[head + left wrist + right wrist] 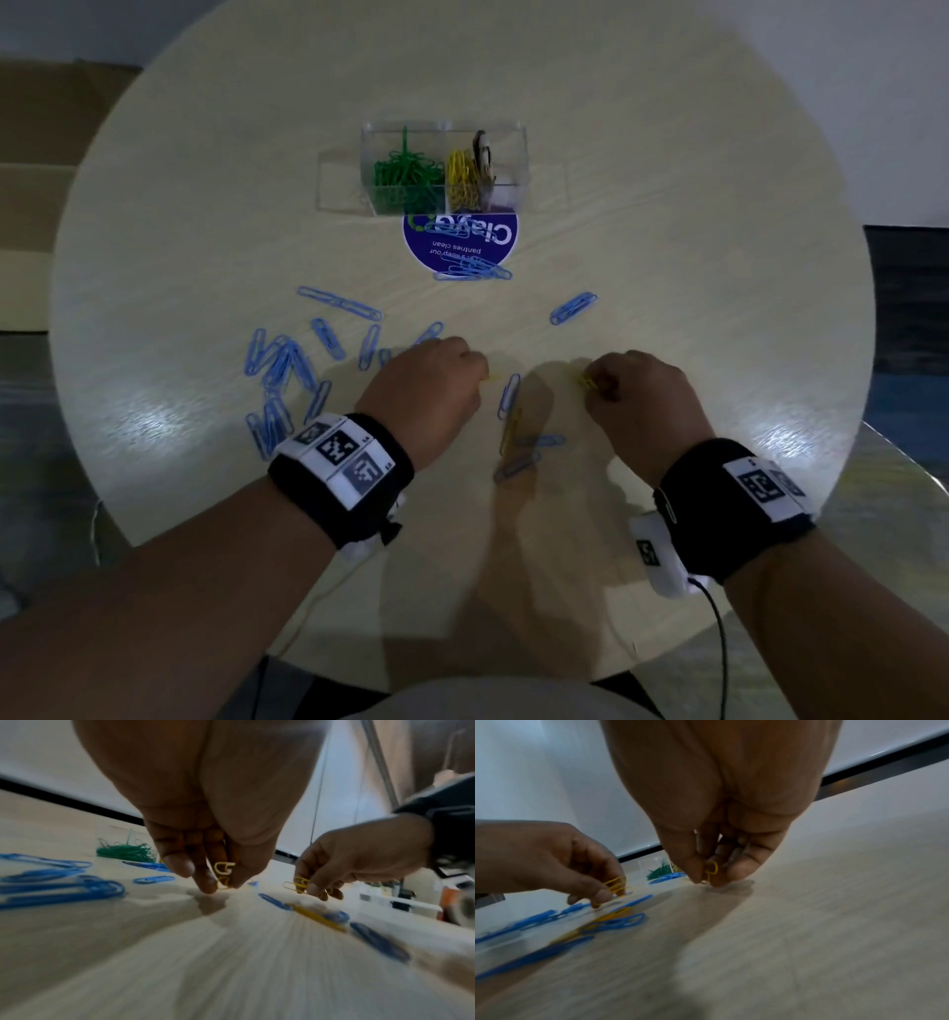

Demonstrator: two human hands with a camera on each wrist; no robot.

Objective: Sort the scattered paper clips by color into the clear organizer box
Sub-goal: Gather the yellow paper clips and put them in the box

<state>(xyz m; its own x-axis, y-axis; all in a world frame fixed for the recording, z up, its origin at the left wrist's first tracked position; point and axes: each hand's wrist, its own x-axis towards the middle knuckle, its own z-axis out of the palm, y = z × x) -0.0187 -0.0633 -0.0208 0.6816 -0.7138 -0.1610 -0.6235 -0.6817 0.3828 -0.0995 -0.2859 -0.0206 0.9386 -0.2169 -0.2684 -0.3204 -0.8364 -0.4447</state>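
Both hands hover low over the near middle of the round table (667,180). My left hand (436,390) pinches yellow paper clips (224,871) between thumb and fingers, fingertips touching the tabletop. My right hand (634,395) also pinches yellow clips (585,383) (711,870). Between the hands lie a blue clip (509,395), a yellow clip (511,431) and two more blue ones. Several blue clips (282,370) are scattered to the left. The clear organizer box (444,167) at the far centre holds green clips (408,172) and yellow clips (462,180) in separate compartments.
A round purple sticker (459,244) lies just before the box, with a bunch of blue clips (475,270) on its near edge. Another blue pair (572,307) lies right of centre. A dark item stands in the box's right compartment (482,154). The table edge runs close to my body.
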